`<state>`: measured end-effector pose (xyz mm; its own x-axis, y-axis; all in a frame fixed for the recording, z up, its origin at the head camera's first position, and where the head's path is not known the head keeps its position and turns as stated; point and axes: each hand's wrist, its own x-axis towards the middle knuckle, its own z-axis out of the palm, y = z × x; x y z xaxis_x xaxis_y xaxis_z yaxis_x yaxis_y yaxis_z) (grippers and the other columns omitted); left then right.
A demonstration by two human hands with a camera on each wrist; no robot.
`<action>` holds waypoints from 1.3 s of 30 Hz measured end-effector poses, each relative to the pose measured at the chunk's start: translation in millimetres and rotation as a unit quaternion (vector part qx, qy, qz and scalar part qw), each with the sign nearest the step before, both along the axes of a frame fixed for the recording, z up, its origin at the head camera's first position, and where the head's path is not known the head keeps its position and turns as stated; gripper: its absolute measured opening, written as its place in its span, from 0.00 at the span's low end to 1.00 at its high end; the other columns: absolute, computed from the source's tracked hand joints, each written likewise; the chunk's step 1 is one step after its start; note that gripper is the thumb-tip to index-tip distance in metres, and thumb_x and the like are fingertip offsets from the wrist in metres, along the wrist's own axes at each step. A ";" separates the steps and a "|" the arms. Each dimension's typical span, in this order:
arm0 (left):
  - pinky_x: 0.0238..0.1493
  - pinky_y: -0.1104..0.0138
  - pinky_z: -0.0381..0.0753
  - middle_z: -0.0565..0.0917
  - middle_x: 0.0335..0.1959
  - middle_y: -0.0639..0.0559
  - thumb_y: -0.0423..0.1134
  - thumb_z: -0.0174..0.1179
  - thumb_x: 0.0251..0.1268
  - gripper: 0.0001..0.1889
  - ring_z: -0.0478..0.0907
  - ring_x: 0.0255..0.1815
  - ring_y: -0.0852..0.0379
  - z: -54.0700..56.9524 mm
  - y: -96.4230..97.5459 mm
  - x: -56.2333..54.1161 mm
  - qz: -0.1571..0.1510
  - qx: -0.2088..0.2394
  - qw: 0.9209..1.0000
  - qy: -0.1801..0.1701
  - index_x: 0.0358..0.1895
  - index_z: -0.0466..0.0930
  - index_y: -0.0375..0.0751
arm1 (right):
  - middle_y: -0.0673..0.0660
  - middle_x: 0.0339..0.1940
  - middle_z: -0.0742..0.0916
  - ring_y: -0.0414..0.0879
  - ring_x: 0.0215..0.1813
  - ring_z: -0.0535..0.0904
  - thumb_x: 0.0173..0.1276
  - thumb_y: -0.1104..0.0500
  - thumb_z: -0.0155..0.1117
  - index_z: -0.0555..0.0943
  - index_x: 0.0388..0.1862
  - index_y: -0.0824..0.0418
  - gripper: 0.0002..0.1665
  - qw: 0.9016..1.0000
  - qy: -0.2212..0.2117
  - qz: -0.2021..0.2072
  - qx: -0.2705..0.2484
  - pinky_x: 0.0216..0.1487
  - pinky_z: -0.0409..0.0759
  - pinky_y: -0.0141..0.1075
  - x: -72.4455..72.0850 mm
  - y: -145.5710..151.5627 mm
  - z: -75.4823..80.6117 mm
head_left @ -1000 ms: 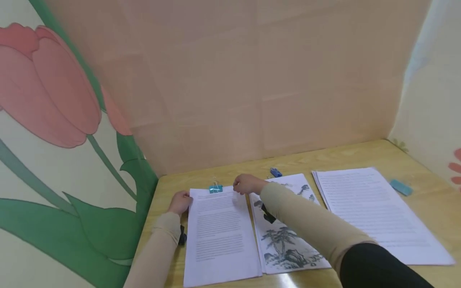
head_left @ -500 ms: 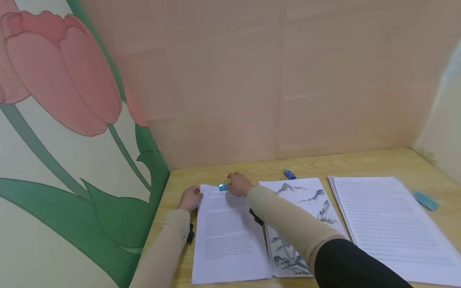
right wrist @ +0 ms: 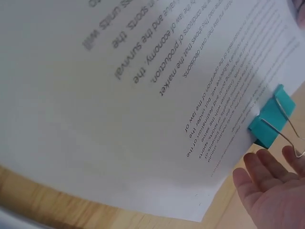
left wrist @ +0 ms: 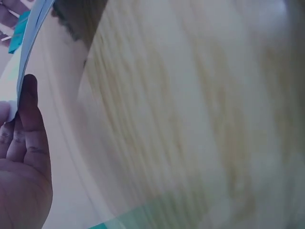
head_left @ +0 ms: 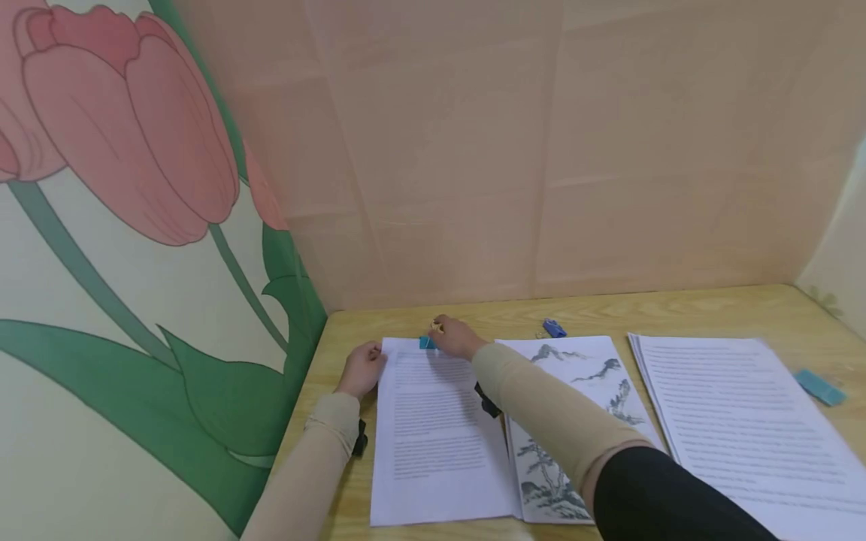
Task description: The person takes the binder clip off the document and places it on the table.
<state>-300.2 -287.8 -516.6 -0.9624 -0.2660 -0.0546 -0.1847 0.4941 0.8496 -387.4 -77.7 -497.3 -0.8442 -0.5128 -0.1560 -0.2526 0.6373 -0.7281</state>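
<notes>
A printed paper stack (head_left: pixel 440 451) lies at the left of the table, with a teal binder clip (right wrist: pixel 274 117) on its top edge. My left hand (head_left: pixel 361 370) pinches the stack's upper left corner, thumb on the face and fingers behind, as the left wrist view shows. At the clip, my right hand (head_left: pixel 456 340) holds the wire handle (right wrist: pixel 281 129) by its end. In the right wrist view the other fingers (right wrist: pixel 259 171) stand just off the paper's edge. From the head, the right hand covers part of the clip.
Right of the stack lie sheets with an ink landscape (head_left: pixel 551 481), partly under my right forearm. Farther right are another printed stack (head_left: pixel 758 421) and a teal clip (head_left: pixel 820 387). A blue clip (head_left: pixel 554 328) lies behind the landscape sheets. Walls stand at the back and left.
My right hand has moved left from the stack's upper right corner to the binder clip and taken its handle. The left hand stays at the corner. The head view has shifted slightly.
</notes>
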 end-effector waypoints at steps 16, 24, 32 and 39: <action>0.44 0.61 0.79 0.86 0.43 0.41 0.29 0.56 0.76 0.05 0.81 0.42 0.51 -3.6 -6.9 3.5 -0.005 0.022 0.999 0.029 0.46 0.80 0.31 | 0.67 0.70 0.77 0.62 0.73 0.69 0.82 0.56 0.55 0.69 0.75 0.70 0.30 0.990 -0.051 0.041 -0.121 0.72 0.68 0.54 -13.7 13.8 8.9; 0.38 0.67 0.76 0.85 0.38 0.43 0.27 0.55 0.76 0.05 0.78 0.38 0.55 1.8 -8.2 8.2 0.001 0.059 0.997 0.047 0.46 0.79 0.28 | 0.65 0.63 0.80 0.57 0.65 0.75 0.72 0.57 0.69 0.67 0.75 0.74 0.39 0.984 -0.081 0.033 -0.156 0.69 0.70 0.49 -15.1 18.8 25.6; 0.39 0.68 0.77 0.86 0.40 0.41 0.26 0.56 0.75 0.06 0.80 0.39 0.55 3.6 -6.2 8.2 0.016 0.079 0.995 0.057 0.49 0.79 0.27 | 0.62 0.60 0.82 0.55 0.63 0.77 0.73 0.56 0.69 0.70 0.73 0.71 0.36 0.988 -0.069 0.046 -0.130 0.69 0.72 0.48 -16.3 18.7 38.5; 0.42 0.66 0.78 0.86 0.44 0.40 0.28 0.56 0.77 0.07 0.81 0.43 0.52 5.5 -5.2 7.5 0.025 0.088 0.995 0.038 0.51 0.80 0.30 | 0.61 0.55 0.85 0.54 0.59 0.80 0.72 0.55 0.71 0.77 0.62 0.70 0.27 0.989 -0.053 0.055 -0.128 0.65 0.76 0.46 -15.3 18.9 41.6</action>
